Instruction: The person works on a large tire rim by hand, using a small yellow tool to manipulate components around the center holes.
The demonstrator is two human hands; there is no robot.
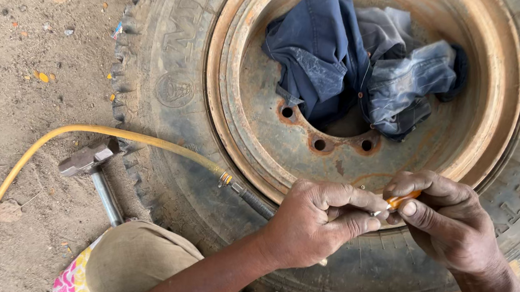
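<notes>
Orange tool [401, 199] pinched at the rusty rim [235, 130].
Your right hand [450, 220] grips it, left hand [320, 221] clasps the hose [111, 133] end; a slip could jab fingers.

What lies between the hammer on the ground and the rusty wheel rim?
In the head view, the tyre's sidewall and tread lie between hammer and rim; the yellow hose crosses there.

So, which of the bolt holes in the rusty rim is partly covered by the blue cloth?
None of the three open bolt holes is covered; the left one lies closest to the blue cloth, right beside its lower edge.
</notes>
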